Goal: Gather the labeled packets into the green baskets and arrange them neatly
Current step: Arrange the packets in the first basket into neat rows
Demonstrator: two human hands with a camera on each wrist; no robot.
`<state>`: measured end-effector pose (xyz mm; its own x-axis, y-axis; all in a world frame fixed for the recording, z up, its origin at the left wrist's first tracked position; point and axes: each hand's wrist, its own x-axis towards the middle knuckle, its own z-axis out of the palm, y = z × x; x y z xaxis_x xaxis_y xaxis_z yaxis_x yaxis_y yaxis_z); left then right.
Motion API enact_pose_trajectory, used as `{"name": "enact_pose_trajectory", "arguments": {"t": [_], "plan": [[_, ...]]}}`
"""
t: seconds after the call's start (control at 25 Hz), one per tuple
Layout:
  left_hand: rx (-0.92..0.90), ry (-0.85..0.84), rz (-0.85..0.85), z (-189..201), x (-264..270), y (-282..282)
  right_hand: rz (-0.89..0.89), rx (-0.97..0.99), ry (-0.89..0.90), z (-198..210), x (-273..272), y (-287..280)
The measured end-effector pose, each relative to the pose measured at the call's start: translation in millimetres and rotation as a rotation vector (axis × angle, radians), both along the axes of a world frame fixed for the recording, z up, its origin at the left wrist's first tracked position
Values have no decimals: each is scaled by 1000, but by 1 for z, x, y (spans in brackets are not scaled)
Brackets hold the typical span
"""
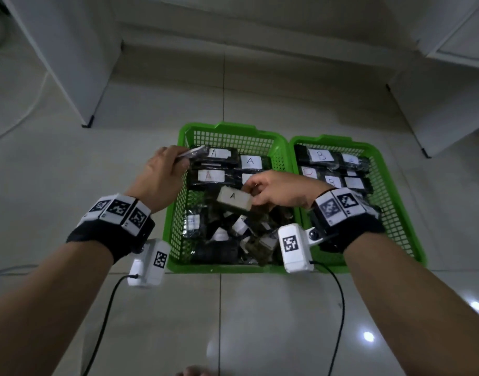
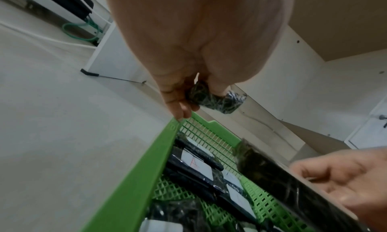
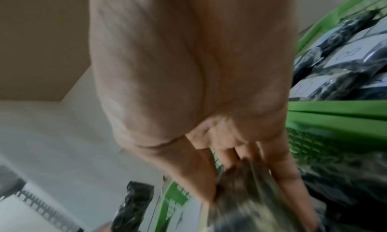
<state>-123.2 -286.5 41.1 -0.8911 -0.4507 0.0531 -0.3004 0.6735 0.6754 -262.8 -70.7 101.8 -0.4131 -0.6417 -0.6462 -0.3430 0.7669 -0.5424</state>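
Two green baskets sit side by side on the tiled floor. The left basket (image 1: 178, 213) has dark packets with white "A" labels in rows at its far end and a loose heap near me. The right basket (image 1: 390, 191) holds rows of "B" packets (image 1: 321, 156). My left hand (image 1: 162, 172) pinches a dark packet (image 1: 196, 151) above the left basket's far left corner; in the left wrist view this packet (image 2: 215, 99) sticks out past the fingers. My right hand (image 1: 271, 191) grips a packet labeled "A" (image 1: 234, 200) over the middle of the left basket.
White cabinet panels (image 1: 70, 63) stand on the floor to the far left and far right (image 1: 436, 109). A wall runs behind the baskets. Cables from the wrist cameras trail across the tiles (image 1: 103, 321) near me.
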Motion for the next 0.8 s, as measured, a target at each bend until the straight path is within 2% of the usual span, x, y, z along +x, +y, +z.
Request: {"name": "enact_pose_trajectory", "arguments": {"t": [0.16, 0.32, 0.4, 0.6, 0.68, 0.8], "plan": [[17, 4, 78, 5, -18, -4, -269, -74, 223, 0, -22, 11], [6, -34, 90, 7, -34, 2, -316, -102, 236, 1, -39, 12], [4, -65, 70, 4, -35, 8, -278, -133, 356, -3, -48, 6], [87, -11, 106, -1, -32, 8, 93, 27, 698, -21, -59, -22], [128, 4, 133, -4, -31, 3, 82, 61, 697, -34, -56, -32], [176, 28, 174, -10, -29, -3, 76, -5, 678, -52, -47, -48]]}}
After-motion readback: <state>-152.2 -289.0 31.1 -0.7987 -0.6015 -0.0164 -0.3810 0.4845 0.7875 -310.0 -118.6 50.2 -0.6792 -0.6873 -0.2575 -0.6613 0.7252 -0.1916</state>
